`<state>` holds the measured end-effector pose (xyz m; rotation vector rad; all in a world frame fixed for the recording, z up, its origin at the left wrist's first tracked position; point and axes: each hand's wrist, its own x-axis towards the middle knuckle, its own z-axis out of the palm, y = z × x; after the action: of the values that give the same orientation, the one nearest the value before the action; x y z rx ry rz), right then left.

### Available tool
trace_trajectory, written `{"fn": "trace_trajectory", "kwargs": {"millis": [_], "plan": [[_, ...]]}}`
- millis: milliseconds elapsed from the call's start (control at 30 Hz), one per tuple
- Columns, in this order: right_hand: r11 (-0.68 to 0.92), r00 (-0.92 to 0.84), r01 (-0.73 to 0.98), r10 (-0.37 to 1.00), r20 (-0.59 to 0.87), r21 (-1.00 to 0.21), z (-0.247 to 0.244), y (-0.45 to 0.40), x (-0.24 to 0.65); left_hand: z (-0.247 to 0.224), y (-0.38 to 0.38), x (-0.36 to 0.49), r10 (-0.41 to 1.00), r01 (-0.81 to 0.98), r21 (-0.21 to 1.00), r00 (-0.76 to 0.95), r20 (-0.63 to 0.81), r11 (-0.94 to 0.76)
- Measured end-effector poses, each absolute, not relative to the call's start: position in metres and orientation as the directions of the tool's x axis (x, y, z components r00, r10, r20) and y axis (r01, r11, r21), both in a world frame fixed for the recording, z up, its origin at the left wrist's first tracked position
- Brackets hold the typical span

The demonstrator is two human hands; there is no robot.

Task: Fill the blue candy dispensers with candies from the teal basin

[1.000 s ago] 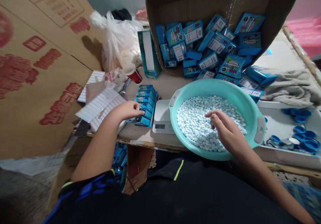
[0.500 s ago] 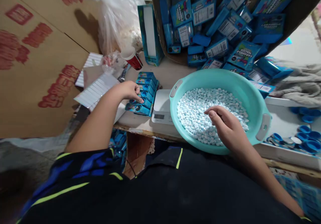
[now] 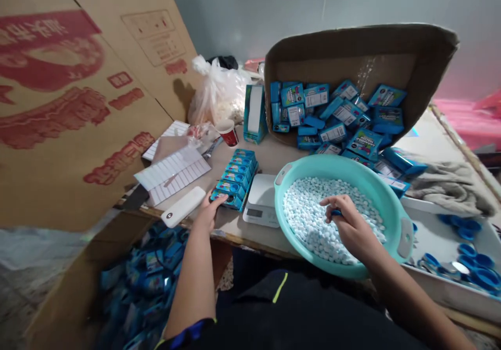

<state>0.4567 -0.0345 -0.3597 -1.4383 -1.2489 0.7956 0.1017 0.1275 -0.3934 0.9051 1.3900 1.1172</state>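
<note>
My left hand point(image 3: 211, 210) grips the near end of a row of small blue packs point(image 3: 235, 179), with its fingers on the front pack. The row stands on the tabletop beside a white kitchen scale point(image 3: 261, 201). My right hand point(image 3: 349, 225) is inside a turquoise plastic basin point(image 3: 313, 165), above a heap of pale blue-white tablets point(image 3: 319, 219). A small blue piece point(image 3: 335, 212) sits between its fingers, partly hidden by them.
A tilted cardboard box point(image 3: 344, 47) of blue packs stands behind the basin. A white oblong object point(image 3: 183, 206) and a ruled notepad point(image 3: 172, 175) lie left of the row. A tray of blue caps point(image 3: 465, 256) sits right, and a box of blue packs point(image 3: 141, 282) lies below the table edge.
The view has tilted up and swung, showing more wall and the low box. My left hand has moved to the row's near end. A blue piece now shows in my right hand.
</note>
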Motion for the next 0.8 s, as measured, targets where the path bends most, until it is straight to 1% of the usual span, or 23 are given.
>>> {"fn": "trace_trajectory", "kwargs": {"millis": [67, 167, 267, 333, 400, 433, 467, 567, 700, 800], "plan": [[0.083, 0.138, 0.348, 0.981, 0.139, -0.934, -0.354, -0.029, 0.451, -0.399, 0.129, 0.105, 0.959, -0.078, 0.973, -0.167, -0.227, 0.217], [0.149, -0.082, 0.41, 0.989, 0.126, -0.9, -0.337, -0.009, 0.434, -0.407, 0.128, 0.108, 0.959, -0.087, 0.983, -0.221, -0.178, 0.162], [0.246, -0.31, 0.327, 0.94, 0.142, -0.913, -0.32, 0.03, 0.399, -0.417, 0.122, 0.112, 0.956, -0.088, 0.988, -0.258, -0.143, 0.124], [0.265, -0.462, 0.238, 0.877, 0.131, -0.934, -0.313, 0.061, 0.369, -0.423, 0.118, 0.114, 0.954, -0.075, 0.993, -0.278, -0.111, 0.094], [0.258, -0.529, 0.263, 0.844, 0.085, -0.93, -0.31, 0.09, 0.34, -0.428, 0.115, 0.116, 0.954, -0.061, 0.996, -0.289, -0.078, 0.063], [0.296, -0.547, 0.308, 0.833, 0.086, -0.904, -0.309, 0.103, 0.326, -0.43, 0.114, 0.116, 0.955, -0.058, 0.997, -0.291, -0.066, 0.052], [0.36, -0.579, 0.369, 0.81, 0.09, -0.857, -0.309, 0.114, 0.315, -0.432, 0.115, 0.116, 0.955, -0.058, 0.997, -0.29, -0.056, 0.041], [0.57, -0.713, 0.505, 0.699, 0.059, -0.649, -0.308, 0.142, 0.289, -0.434, 0.116, 0.114, 0.961, -0.075, 0.997, -0.274, -0.029, 0.009], [0.664, -0.779, 0.56, 0.625, -0.043, -0.496, -0.304, 0.172, 0.269, -0.438, 0.116, 0.112, 0.975, -0.127, 0.992, -0.22, 0.0, -0.028], [0.728, -0.798, 0.594, 0.585, -0.142, -0.341, -0.3, 0.189, 0.255, -0.443, 0.114, 0.113, 0.98, -0.158, 0.986, -0.195, 0.025, -0.057]]}}
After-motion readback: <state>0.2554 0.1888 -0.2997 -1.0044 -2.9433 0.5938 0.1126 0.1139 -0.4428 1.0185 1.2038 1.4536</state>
